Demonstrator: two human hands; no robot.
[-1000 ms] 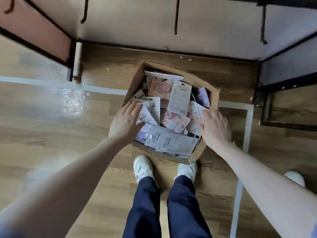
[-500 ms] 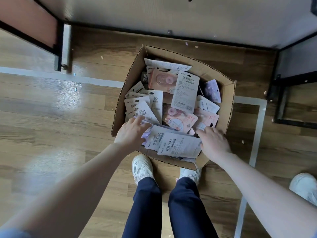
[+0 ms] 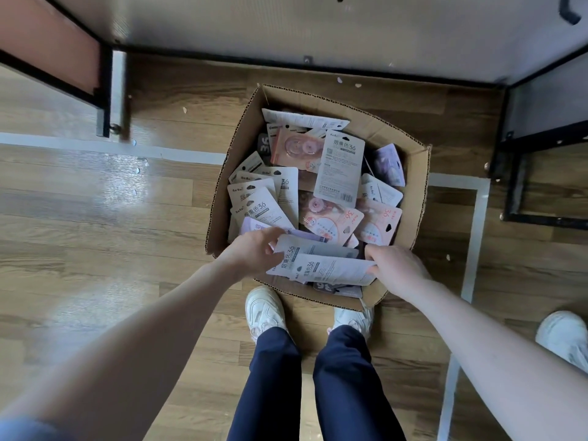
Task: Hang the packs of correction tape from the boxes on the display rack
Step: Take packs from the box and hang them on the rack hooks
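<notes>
An open cardboard box (image 3: 410, 198) stands on the wooden floor (image 3: 95, 233) just ahead of the person's white shoes (image 3: 265, 308), heaped with loose packs of correction tape (image 3: 340, 168) in white, pink and lilac, lying at all angles. Both hands reach into the box at its 6 o'clock edge. The left hand (image 3: 251, 251), at about 7 o'clock of the box, has its fingers curled over the end of a white pack (image 3: 313, 249) lying flat on the heap; it seems to pinch that end, though the fingertips are partly hidden. The right hand (image 3: 393, 265), at about 5 o'clock, grips the other end of the near stack of white packs (image 3: 327, 268), thumb on top and fingers tucked beneath. At 12 o'clock, beyond the box, the pale base of the display rack (image 3: 318, 30) runs across the view, framed in black metal. A grey tape line (image 3: 458, 181) marks the floor at 3 o'clock.
</notes>
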